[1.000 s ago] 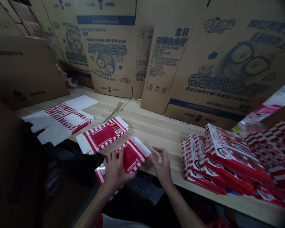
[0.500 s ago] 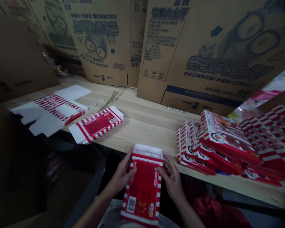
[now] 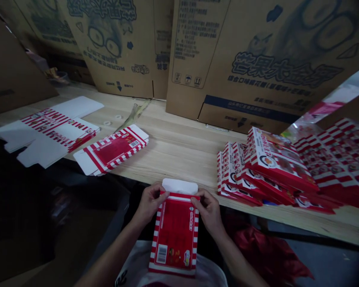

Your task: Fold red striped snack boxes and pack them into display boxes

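Between my hands is a red box (image 3: 177,235) with striped red-and-white edges, its far end upward and a white flap (image 3: 181,186) standing out from it. My left hand (image 3: 149,201) pinches the top left corner. At the top right corner my right hand (image 3: 208,209) grips the box, thumb on the printed face. The lower end of the box rests close to my body. Nearest to my left hand on the table lie flat striped cartons (image 3: 118,148), overlapping in a small stack. On the right, filled-looking striped boxes (image 3: 283,159) are piled up.
Unfolded white carton blanks (image 3: 56,127) lie at the table's left. Large brown cardboard boxes (image 3: 215,101) stand along the back of the wooden table (image 3: 176,153). A clear tub (image 3: 58,77) sits at the back left. Red shiny material (image 3: 266,251) hangs below the table edge.
Both my hands have slid up to the top corners of the box. The white flap now shows straighter, and the clear plastic seen in the opening is mostly hidden. The view has tilted down slightly.
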Demonstrator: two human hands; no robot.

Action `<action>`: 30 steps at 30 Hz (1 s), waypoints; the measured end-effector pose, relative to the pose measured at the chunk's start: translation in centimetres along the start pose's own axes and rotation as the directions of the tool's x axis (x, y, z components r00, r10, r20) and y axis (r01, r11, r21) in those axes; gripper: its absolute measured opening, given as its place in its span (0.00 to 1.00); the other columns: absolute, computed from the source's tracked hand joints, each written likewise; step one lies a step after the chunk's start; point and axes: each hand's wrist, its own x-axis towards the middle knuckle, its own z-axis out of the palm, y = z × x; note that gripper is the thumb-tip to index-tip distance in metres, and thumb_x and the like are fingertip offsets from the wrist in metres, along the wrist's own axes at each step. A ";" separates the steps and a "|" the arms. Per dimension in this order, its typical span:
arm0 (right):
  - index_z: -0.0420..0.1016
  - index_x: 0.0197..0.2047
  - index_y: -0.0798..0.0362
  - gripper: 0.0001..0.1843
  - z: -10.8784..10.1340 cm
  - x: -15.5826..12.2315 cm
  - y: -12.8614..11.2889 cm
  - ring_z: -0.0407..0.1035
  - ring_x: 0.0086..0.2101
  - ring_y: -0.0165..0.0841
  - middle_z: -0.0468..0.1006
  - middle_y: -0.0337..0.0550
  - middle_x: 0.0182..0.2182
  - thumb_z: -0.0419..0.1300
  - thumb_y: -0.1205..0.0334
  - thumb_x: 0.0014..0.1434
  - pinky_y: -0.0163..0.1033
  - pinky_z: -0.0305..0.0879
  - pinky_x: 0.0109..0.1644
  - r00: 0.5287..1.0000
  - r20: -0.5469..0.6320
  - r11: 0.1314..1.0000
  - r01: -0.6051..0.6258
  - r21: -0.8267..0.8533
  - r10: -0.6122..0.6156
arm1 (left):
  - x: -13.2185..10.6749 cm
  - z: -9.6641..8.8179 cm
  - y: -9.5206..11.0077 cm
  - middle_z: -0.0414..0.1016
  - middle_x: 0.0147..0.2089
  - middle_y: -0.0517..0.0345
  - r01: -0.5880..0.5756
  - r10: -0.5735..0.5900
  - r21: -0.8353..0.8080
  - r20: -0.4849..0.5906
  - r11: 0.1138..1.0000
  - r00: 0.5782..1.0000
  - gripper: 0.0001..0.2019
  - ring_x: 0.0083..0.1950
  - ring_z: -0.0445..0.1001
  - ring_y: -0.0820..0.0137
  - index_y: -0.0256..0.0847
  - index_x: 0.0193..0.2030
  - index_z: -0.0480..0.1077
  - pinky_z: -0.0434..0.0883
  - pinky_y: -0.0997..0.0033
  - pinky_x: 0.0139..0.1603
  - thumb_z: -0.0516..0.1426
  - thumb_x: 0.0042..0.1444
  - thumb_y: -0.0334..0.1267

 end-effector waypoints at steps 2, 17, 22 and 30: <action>0.67 0.35 0.48 0.13 0.5 0.2 -0.5 0.69 0.31 0.33 0.73 0.36 0.29 0.67 0.57 0.50 0.36 0.67 0.36 0.995 -0.046 0.986 -0.082 0.143 0.089 | 0.3 0.0 0.3 0.67 0.29 0.64 0.058 -0.063 -0.101 -0.048 0.993 0.997 0.12 0.31 0.67 0.75 0.39 0.28 0.65 0.66 0.76 0.34 0.65 0.47 0.40; 0.79 0.31 0.51 0.09 0.0 0.3 -2.3 0.74 0.38 0.38 0.81 0.45 0.35 0.64 0.54 0.56 0.41 0.69 0.43 0.990 0.141 0.992 0.041 -0.121 -0.024 | 0.2 -3.2 3.1 0.77 0.36 0.51 -0.127 0.058 0.262 0.255 0.957 0.965 0.12 0.38 0.74 0.67 0.38 0.34 0.80 0.68 0.69 0.40 0.59 0.56 0.43; 0.80 0.31 0.52 0.08 -0.2 2.1 -3.6 0.70 0.26 0.32 0.79 0.40 0.26 0.66 0.57 0.51 0.35 0.64 0.29 0.987 0.156 0.985 -0.003 -0.175 0.031 | 1.5 -3.2 4.5 0.78 0.28 0.54 0.032 -0.075 0.163 0.266 0.986 0.961 0.10 0.29 0.73 0.69 0.36 0.30 0.78 0.68 0.72 0.31 0.64 0.48 0.42; 0.78 0.27 0.52 0.08 -0.5 1.2 -4.1 0.73 0.31 0.34 0.80 0.42 0.29 0.65 0.57 0.53 0.37 0.68 0.34 0.987 0.148 0.991 0.072 -0.112 -0.055 | 1.4 -3.0 4.5 0.77 0.31 0.54 -0.060 0.012 0.134 0.336 0.989 0.942 0.10 0.32 0.73 0.70 0.35 0.31 0.77 0.68 0.74 0.34 0.62 0.53 0.42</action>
